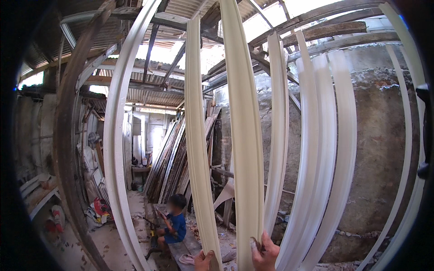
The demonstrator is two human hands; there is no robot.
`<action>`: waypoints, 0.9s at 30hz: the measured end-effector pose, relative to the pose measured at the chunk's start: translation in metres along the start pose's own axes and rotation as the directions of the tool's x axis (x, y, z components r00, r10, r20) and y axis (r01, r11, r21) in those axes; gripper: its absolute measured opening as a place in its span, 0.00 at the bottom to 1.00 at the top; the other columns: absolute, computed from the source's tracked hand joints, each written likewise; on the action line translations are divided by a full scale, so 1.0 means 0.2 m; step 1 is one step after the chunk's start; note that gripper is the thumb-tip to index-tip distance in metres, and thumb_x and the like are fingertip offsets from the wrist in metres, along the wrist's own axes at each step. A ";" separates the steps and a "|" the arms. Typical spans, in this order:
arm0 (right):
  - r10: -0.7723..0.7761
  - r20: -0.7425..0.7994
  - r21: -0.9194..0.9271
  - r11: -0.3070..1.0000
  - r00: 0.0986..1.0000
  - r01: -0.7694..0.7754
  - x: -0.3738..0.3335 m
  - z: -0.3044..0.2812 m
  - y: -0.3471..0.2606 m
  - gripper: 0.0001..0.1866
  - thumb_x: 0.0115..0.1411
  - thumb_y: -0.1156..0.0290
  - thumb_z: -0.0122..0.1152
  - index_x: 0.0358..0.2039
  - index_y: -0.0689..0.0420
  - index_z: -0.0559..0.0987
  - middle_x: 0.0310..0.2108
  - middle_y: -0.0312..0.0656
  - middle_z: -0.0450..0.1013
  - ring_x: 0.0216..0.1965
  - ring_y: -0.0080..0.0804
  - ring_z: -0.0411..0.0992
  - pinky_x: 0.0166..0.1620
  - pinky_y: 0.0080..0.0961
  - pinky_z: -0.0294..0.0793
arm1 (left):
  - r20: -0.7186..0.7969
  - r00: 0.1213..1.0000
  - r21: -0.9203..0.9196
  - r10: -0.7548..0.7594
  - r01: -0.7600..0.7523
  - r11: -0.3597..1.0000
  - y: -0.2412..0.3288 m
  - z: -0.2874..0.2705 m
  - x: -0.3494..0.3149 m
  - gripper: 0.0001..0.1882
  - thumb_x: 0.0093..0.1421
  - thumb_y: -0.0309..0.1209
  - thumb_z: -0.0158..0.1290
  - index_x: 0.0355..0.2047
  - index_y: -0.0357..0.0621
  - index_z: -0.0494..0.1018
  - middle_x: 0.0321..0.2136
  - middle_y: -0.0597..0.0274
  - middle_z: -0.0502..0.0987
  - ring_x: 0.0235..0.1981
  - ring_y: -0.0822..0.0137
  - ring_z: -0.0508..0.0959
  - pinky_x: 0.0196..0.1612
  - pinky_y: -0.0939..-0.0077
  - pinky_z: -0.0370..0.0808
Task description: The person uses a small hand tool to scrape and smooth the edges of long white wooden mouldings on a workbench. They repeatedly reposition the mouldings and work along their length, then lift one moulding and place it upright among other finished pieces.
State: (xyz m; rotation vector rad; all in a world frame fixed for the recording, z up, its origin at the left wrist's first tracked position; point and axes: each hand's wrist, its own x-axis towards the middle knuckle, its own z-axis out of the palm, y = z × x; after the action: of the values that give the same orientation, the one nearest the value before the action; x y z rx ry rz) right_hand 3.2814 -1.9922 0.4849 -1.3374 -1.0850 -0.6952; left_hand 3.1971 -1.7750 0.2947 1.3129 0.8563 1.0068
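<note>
Two long cream moulding strips stand upright in front of me, rising toward the roof. My left hand point(203, 261) is closed round the lower part of the narrower moulding strip point(199, 135), thumb across its face. Just to the right, my right hand point(266, 254) grips the edge of the wider, nearer moulding strip point(247, 135), with the thumb on its front. A gap separates the two strips. Their bottom ends lie outside the picture.
Several pale strips point(322, 149) stand along the right, before a rough wall point(377, 135). At left rise a white strip point(118, 122) and a dark wooden post point(68, 122). A person in blue point(176, 223) sits on a bench point(186, 254); boards point(169, 158) lean behind.
</note>
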 end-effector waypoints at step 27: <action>0.061 -0.079 0.091 0.994 0.995 -0.054 0.05 0.25 0.26 0.26 0.56 0.79 0.64 0.58 0.63 0.76 0.28 0.40 0.76 0.22 0.16 0.66 0.26 0.20 0.68 | 0.141 0.987 -0.197 0.074 -0.045 0.979 0.04 -0.10 -0.24 0.19 0.67 0.39 0.57 0.49 0.36 0.75 0.39 0.62 0.80 0.37 0.70 0.77 0.40 0.72 0.75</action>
State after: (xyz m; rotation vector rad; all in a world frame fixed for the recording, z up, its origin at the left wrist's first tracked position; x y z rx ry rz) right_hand 3.3214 -1.9331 0.4665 -1.2492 -0.9967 -0.6465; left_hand 3.1613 -1.8136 0.2991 1.2356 0.5944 1.0001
